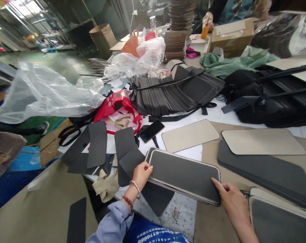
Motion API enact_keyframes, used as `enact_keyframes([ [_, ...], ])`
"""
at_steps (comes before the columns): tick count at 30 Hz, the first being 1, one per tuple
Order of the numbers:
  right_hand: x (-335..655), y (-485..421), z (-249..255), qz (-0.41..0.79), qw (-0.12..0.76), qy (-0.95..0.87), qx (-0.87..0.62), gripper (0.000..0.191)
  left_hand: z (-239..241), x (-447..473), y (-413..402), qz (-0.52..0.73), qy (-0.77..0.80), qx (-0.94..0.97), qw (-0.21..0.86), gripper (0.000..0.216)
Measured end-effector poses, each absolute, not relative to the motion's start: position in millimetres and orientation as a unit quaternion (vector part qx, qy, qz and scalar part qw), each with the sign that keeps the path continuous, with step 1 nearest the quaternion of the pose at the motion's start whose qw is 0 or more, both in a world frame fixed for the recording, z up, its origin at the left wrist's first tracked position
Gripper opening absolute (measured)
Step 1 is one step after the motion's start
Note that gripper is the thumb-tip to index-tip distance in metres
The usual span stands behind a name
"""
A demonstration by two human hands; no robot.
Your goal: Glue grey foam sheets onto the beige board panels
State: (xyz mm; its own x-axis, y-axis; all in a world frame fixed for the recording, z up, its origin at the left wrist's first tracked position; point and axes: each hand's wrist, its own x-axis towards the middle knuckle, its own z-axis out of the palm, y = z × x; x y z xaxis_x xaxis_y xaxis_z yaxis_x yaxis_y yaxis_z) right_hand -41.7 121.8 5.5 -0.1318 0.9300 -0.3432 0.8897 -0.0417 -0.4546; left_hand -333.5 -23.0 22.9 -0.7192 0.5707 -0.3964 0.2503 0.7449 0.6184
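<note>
A small stack of dark grey pads with pale edges (183,173) lies flat on the table in front of me. My left hand (141,173) grips its left end, with a bangle and a red bead bracelet on the wrist. My right hand (231,199) presses on the stack's right near corner with fingers flat. A beige board (189,135) lies just behind the stack, beside a black phone (152,131).
A second beige board (263,141) rests on a grey pad pile (264,170) at right. More edged pads (282,219) sit at bottom right. Bundled grey pads (173,92), loose grey pieces (97,145), a red bag (117,108) and plastic bags (41,92) crowd the back. Another person works far behind.
</note>
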Motion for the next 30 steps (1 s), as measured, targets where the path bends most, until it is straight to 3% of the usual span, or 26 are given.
enact_keyframes([
  [6,-53.0,116.5,16.3,0.282,0.042,-0.676,-0.679,0.057,33.1,-329.6,-21.8,0.227,0.901,0.245,0.277,0.023],
  [19,-50.4,111.5,11.3,0.265,0.053,-0.672,-0.690,0.049,40.4,-328.7,-19.3,0.177,0.908,0.268,0.271,0.023],
  [26,-42.7,110.3,-1.2,0.238,0.132,-0.674,-0.686,0.054,38.2,-328.4,-18.8,0.180,0.910,0.252,0.276,0.021],
  [30,-45.8,108.8,2.8,0.120,0.213,-0.728,-0.641,0.055,37.4,-328.1,-19.0,0.197,0.910,0.243,0.271,0.021],
])
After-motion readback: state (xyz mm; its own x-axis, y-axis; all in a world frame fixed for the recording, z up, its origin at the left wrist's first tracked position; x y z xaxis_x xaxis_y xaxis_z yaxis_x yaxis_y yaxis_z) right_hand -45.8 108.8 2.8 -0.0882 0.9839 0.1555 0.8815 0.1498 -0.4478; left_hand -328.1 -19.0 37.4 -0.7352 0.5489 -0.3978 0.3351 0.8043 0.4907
